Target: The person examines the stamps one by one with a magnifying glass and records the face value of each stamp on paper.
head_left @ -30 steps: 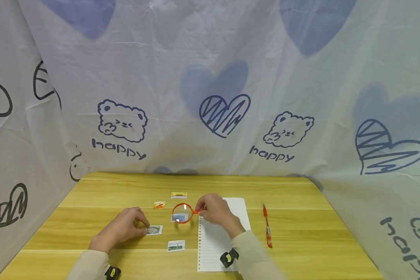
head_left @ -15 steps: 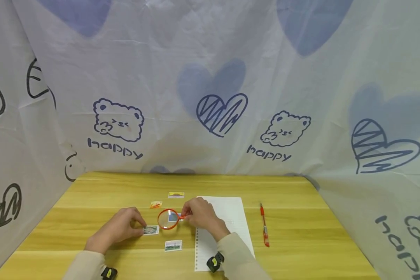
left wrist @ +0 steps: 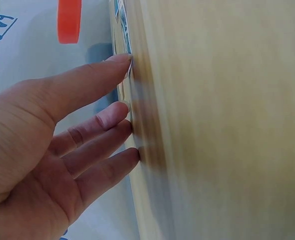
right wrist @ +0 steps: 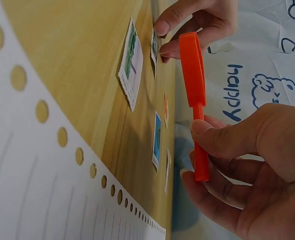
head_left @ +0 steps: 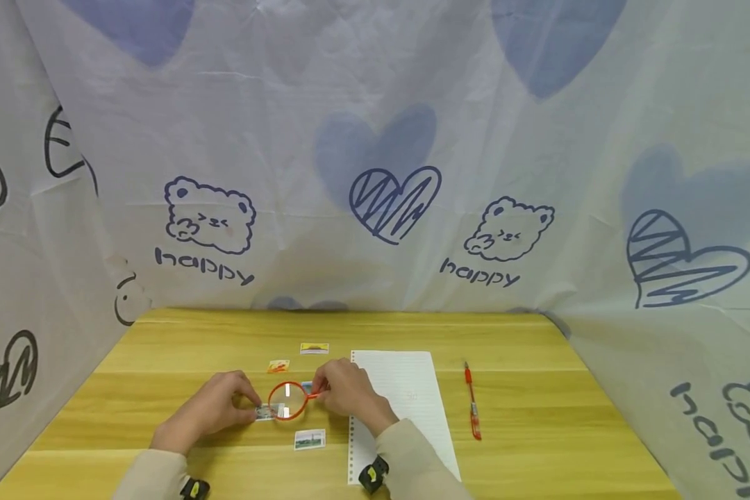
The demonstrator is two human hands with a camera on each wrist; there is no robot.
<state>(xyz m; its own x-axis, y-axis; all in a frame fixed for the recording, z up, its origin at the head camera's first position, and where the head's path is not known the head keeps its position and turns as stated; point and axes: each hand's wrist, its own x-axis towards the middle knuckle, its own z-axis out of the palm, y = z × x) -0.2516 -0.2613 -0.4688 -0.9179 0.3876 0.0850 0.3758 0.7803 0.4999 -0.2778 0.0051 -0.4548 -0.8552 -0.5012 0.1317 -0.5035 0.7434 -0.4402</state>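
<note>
My right hand (head_left: 348,390) pinches the handle of a red magnifying glass (right wrist: 193,75) between thumb and fingers. Its round lens is held up off the table, covering the right part of a greenish postage stamp (head_left: 265,413) in the head view. My left hand (head_left: 215,405) touches that stamp's left end with thumb and fingertips, its fingers nearly straight and resting on the wood in the left wrist view. Just beyond the right fingertips lies a blue stamp (right wrist: 156,142), partly hidden in the head view. Nearer me is a stamp with a green landscape (head_left: 310,439).
An orange stamp (head_left: 278,365) and a yellow one (head_left: 314,348) lie farther back on the wooden table (head_left: 525,389). A lined, hole-punched sheet (head_left: 406,396) lies under my right forearm. To its right is a red pen (head_left: 472,403). Printed cloth (head_left: 300,173) hangs behind.
My right hand has moved the magnifying glass left and toward me, from over the blue stamp to over the greenish one. My left hand stays at the greenish stamp.
</note>
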